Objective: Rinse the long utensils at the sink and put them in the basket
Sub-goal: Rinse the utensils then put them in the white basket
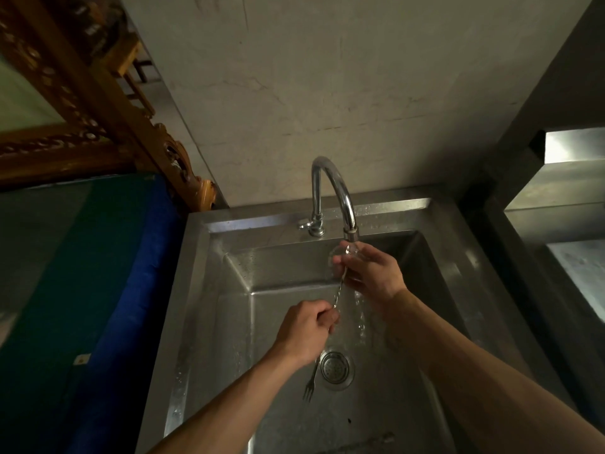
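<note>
Steel sink [209, 283] set in a steel counter [196, 221], curved tap [330, 188] at the back edge, water running [359, 309] from the spout down toward the drain [336, 368].

Left hand [307, 332] over the middle of the basin, grip closed tight around the lower end of a long thin utensil [339, 291] with a twisted metal stem. Stem slanting up and back to the right hand [370, 270], right under the spout. Right grip partly curled, fingers [340, 249] and thumb pinched on the utensil's upper end, water breaking over them; shape of that end hidden in the splash, cannot tell what kind of tool.

Second utensil, a small fork [310, 385], lying flat on the sink floor just left of the drain, prongs toward the near edge, handle partly hidden beneath the left wrist.

Blue and green cloth [108, 273] beside the counter's left edge. Carved wooden frame [98, 103] leaning at the back left corner. More steel surface [563, 204] past the right edge.
</note>
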A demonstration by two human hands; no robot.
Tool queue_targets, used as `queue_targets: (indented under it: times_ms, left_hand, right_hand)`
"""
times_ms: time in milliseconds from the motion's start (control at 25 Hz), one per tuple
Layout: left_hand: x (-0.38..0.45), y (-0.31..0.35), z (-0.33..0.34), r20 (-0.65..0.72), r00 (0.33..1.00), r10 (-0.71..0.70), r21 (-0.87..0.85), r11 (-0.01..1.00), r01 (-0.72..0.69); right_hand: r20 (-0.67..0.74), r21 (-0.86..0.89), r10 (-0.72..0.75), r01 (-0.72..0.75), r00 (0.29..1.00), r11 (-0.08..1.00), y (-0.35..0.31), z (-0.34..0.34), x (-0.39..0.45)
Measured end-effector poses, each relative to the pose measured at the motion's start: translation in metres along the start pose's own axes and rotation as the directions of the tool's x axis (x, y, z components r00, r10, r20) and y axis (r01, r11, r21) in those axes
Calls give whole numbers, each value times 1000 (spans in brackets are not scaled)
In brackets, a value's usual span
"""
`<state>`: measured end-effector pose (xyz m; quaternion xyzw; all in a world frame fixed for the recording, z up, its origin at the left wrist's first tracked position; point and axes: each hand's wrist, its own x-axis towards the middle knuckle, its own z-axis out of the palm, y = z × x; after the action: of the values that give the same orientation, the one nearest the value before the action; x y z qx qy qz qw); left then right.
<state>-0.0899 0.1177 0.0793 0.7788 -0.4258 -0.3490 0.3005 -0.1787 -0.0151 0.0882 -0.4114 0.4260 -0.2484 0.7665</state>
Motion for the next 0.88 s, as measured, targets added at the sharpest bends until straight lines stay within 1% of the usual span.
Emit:
queue_targets:
  times_ms: [80,200,280,360,440,560,600,680,760,880]
  left_hand:
    - [-1,0,1,-3,1000,5,1,1000,-5]
    - [-4,4,7,-7,1000,3,-4,1000,-3]
    - [-6,8,12,-13,1000,12,-15,1000,-12]
    - [-6,13,16,-12,1000,15,-26,1000,-15]
    - [-6,16,19,-2,1000,9,-37,999,-9]
    - [-6,15,22,1,1000,-28,-66,997,28]
    - [-5,12,21,-12,999,-49,-64,997,48]
    - [-1,4,17,-54,995,-81,-15,997,80]
    - [1,-2,13,-87,993,-79,57,995,85]
    - [3,-3,7,-93,994,-62,74,995,69]
  right_hand:
    - [-54,-97,-51,45,997,994,0,5,-2]
    - [-133,-270,-148,108,980,957,2,12,-3]
    - [-185,-327,-202,133,962,936,2,14,-3]
    - [-231,-361,-248,154,941,920,3,16,-2]
    - [-275,-369,-261,150,925,917,5,17,-1]
    - [-309,-293,-200,107,930,950,6,15,0]
    - [-286,-284,-183,99,941,954,6,12,0]
    - [-178,-249,-145,98,973,964,5,5,-1]
    - [-56,-151,-86,76,995,986,5,-1,-3]
    - [71,6,-27,27,997,1000,4,-3,-3]
